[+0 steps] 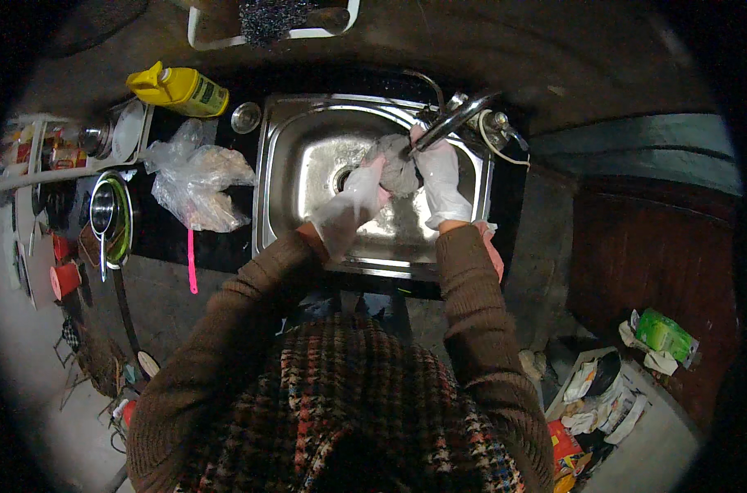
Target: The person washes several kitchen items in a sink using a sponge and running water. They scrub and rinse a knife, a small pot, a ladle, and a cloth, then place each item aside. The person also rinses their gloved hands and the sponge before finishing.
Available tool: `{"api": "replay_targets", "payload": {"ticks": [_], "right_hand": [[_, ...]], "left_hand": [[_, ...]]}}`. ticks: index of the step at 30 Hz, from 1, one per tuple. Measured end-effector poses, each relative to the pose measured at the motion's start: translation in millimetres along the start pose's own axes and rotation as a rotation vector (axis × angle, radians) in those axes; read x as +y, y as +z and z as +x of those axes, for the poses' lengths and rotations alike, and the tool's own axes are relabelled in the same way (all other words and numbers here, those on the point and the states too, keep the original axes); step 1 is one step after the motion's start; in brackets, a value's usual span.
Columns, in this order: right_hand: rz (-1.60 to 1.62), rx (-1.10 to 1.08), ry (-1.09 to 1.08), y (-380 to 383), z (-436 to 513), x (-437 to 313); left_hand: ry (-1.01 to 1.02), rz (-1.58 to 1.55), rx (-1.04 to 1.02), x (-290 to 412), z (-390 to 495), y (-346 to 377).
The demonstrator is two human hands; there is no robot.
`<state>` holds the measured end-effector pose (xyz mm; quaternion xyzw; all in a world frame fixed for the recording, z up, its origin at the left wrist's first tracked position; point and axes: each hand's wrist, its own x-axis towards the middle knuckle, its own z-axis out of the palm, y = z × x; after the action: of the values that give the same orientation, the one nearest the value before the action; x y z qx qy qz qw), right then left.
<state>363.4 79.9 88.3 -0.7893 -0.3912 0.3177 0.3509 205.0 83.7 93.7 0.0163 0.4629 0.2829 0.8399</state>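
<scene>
Both my hands wear thin whitish gloves and are over a stainless steel sink. My left hand grips the lower left side of a wet-looking grey cloth. At the cloth's right side is my right hand, holding its edge; the chrome faucet partly covers these fingers. The faucet's spout end hangs right over the cloth. Left of the cloth, the drain shows in part behind my left hand. Whether water runs cannot be made out.
Left of the sink are a clear plastic bag, a pink-handled tool, a yellow jug and a small glass. A pink cloth hangs at the sink's front right. Lower right stands an open box with packages.
</scene>
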Motion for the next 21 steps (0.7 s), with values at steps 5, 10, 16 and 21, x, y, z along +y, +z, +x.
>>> {"api": "replay_targets", "payload": {"ticks": [5,10,16,21], "right_hand": [[-0.106,-0.077,-0.621,22.0,-68.5,-45.4],[0.086,-0.254,-0.574,15.3,-136.6,-68.9],[0.121,-0.159,0.146,-7.7,-47.9,-40.0],[0.331,-0.062,0.029,13.1,-92.3,-46.2]], "left_hand": [[-0.355,-0.016,-0.303,34.5,1.9,-31.1],[0.681,1.096,-0.346,17.3,-19.3,-55.8],[-0.077,0.247,0.264,-25.6,13.2,-7.1],[0.274,0.166,0.123,-21.9,15.2,-21.6]]}}
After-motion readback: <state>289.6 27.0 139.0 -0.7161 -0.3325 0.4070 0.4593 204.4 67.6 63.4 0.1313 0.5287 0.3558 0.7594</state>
